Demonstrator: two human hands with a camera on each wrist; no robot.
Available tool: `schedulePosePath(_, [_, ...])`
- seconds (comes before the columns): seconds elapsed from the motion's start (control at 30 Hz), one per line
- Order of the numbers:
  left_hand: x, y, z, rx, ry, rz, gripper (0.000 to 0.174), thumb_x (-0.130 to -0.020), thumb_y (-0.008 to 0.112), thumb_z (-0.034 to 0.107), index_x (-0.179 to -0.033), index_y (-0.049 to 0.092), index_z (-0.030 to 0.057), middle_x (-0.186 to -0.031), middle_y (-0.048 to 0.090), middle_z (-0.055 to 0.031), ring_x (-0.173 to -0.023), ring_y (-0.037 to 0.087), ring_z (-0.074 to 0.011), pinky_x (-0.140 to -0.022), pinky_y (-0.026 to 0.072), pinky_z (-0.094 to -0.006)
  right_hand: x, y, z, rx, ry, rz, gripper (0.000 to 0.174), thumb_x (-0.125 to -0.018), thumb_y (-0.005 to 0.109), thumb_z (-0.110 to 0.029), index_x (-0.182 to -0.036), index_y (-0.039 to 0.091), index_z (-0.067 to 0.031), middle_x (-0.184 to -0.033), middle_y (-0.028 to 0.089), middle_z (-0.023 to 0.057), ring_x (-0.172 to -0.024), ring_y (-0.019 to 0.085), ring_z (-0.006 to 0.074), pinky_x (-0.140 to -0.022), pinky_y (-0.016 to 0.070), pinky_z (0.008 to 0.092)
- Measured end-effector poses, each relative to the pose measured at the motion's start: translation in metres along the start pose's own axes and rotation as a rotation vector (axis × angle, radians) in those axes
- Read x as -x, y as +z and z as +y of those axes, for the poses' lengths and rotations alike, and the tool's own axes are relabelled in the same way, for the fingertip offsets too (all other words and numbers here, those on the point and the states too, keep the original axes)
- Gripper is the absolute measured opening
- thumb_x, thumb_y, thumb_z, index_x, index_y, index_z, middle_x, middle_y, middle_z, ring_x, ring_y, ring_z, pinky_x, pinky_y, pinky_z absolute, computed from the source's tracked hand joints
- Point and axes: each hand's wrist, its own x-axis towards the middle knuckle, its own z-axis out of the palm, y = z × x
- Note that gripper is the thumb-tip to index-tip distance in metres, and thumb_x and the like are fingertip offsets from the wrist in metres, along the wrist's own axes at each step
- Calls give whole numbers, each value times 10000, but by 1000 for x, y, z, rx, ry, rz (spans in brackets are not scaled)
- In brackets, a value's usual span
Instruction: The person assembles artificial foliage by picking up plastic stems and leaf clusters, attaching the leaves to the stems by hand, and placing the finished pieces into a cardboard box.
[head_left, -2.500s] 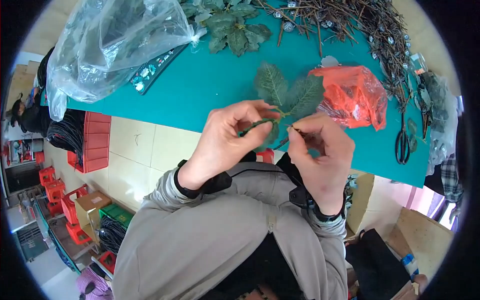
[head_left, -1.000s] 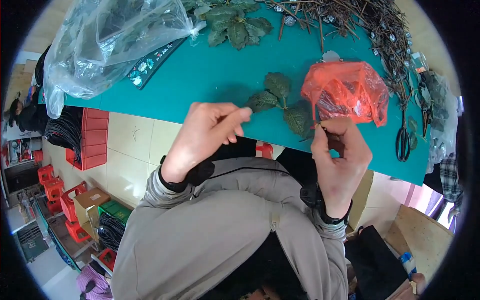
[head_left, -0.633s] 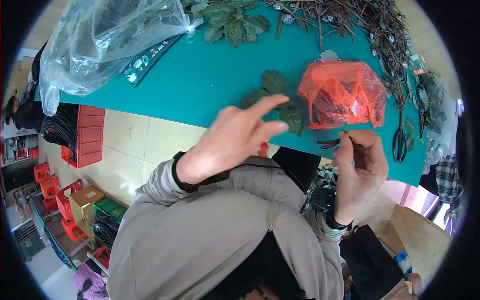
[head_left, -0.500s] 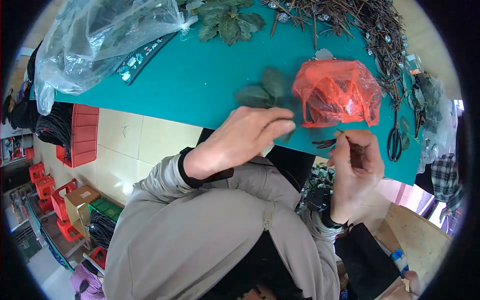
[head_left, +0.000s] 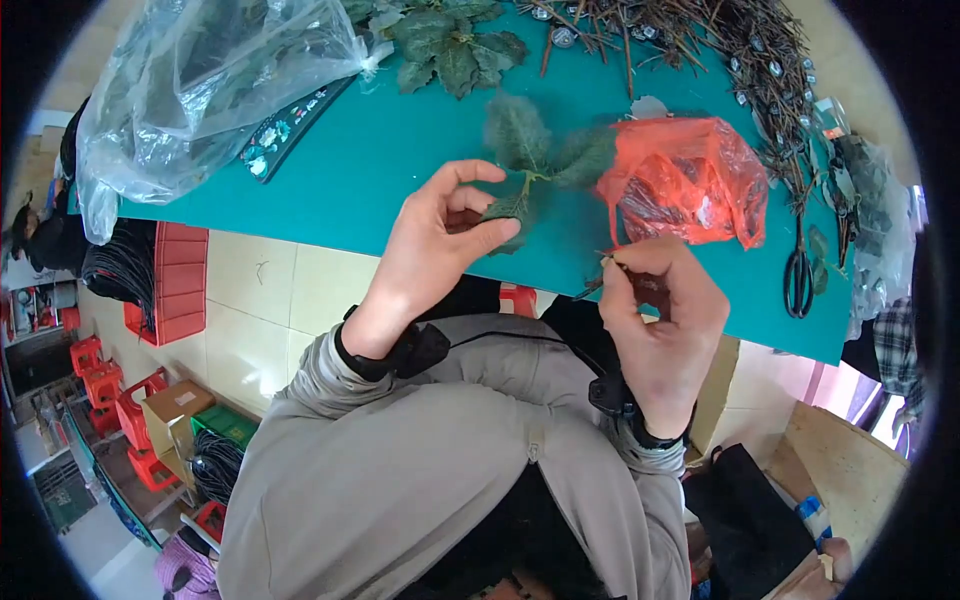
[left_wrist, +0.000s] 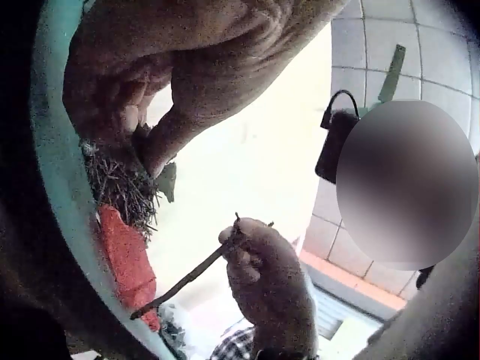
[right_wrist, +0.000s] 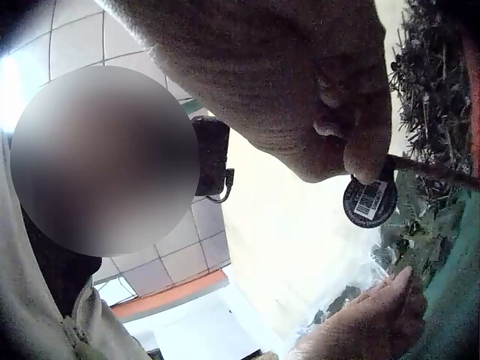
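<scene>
My left hand (head_left: 425, 235) pinches one leaf of a green artificial leaf sprig (head_left: 518, 135) between thumb and fingers, above the table's near edge. The sprig's other leaves spread away from the hand, blurred. My right hand (head_left: 670, 325) is to the right of it, thumb and fingertips pinching a thin brown twig. In the left wrist view the twig (left_wrist: 184, 283) slants out of the right hand's fingers. The right wrist view shows a round dark tag with a barcode label (right_wrist: 370, 201) by the right fingertips. A gap separates the two hands.
A red plastic bag (head_left: 690, 185) lies just beyond the right hand, with black scissors (head_left: 798, 285) farther right. Brown twigs (head_left: 775, 95) with round tags pile along the back right. Leaves (head_left: 455, 50), a patterned dark box (head_left: 285, 135) and a clear bag (head_left: 200, 110) lie back left.
The hands worked together at the sprig, then parted, leaving it on the table. My left hand reached over it and now lifts it; my right hand, holding the twig, came back leftward.
</scene>
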Motion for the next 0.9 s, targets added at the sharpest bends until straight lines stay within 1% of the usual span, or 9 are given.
schedulePosePath(0.17, [6, -9, 10, 138, -39, 18, 127, -807, 652, 53, -902, 584, 5, -778, 608, -8, -699, 558, -67, -632, 453, -214, -2, 10, -6, -26, -86, -24, 148, -696, 616, 103, -783, 544, 7, -720, 562, 72, -540, 545, 115, -486, 445, 226])
schedulePosePath(0.27, [9, -12, 11, 169, 17, -33, 109, -815, 641, 49, -848, 552, -5, -899, 616, -47, -708, 555, -64, -633, 455, -220, -6, 16, -17, 20, -233, -80, 163, -688, 614, 104, -788, 539, 0, -729, 570, 75, -520, 529, 124, -465, 430, 230])
schedulePosePath(0.3, [10, -12, 12, 173, 20, -27, 109, -815, 641, 49, -848, 552, -5, -899, 616, -47, -708, 555, -64, -633, 455, -220, -8, 17, -20, 20, -238, -87, 163, -688, 614, 104, -788, 539, 0, -729, 570, 75, -520, 529, 124, -465, 430, 230])
schedulePosePath(0.4, [16, -6, 20, 155, 57, -44, 120, -813, 622, 11, -775, 511, 38, -978, 613, -82, -834, 577, -105, -713, 450, -231, -11, 20, -26, 41, -308, -107, 167, -687, 614, 100, -787, 532, -5, -805, 600, 96, -505, 514, 123, -450, 417, 229])
schedulePosePath(0.43, [18, -4, 21, 159, 58, -42, 120, -813, 622, 11, -775, 511, 38, -978, 613, -82, -834, 577, -105, -713, 450, -231, -12, 21, -27, 44, -310, -110, 167, -687, 614, 100, -787, 532, -5, -805, 600, 96, -505, 514, 123, -450, 417, 229])
schedulePosePath(0.53, [23, 1, 24, 185, 184, -89, 153, -813, 601, -12, -766, 466, 41, -1124, 575, -155, -980, 580, -179, -808, 458, -288, -17, 24, -26, 98, -278, -23, 158, -691, 617, 92, -786, 533, -2, -901, 617, 121, -501, 508, 116, -445, 414, 226])
schedulePosePath(0.57, [25, 1, 25, 188, 186, -90, 153, -813, 601, -12, -766, 466, 41, -1124, 575, -155, -980, 580, -179, -808, 458, -288, -18, 25, -24, 101, -280, -23, 158, -691, 617, 92, -786, 533, -2, -901, 617, 121, -501, 508, 116, -445, 414, 226])
schedulePosePath(0.67, [29, 1, 30, 127, 152, -128, 171, -811, 575, -44, -767, 437, 46, -1186, 539, -209, -1077, 551, -254, -886, 442, -351, -20, 24, -15, 130, -252, -3, 156, -694, 619, 86, -793, 535, 0, -963, 616, 138, -500, 510, 118, -445, 415, 232])
schedulePosePath(0.9, [31, 4, 31, 157, 219, -144, 177, -798, 570, -71, -786, 440, 48, -1186, 533, -225, -1081, 550, -276, -917, 433, -377, -18, 27, -16, 162, -255, 6, 150, -698, 622, 76, -793, 535, -1, -948, 602, 138, -505, 516, 139, -446, 419, 243])
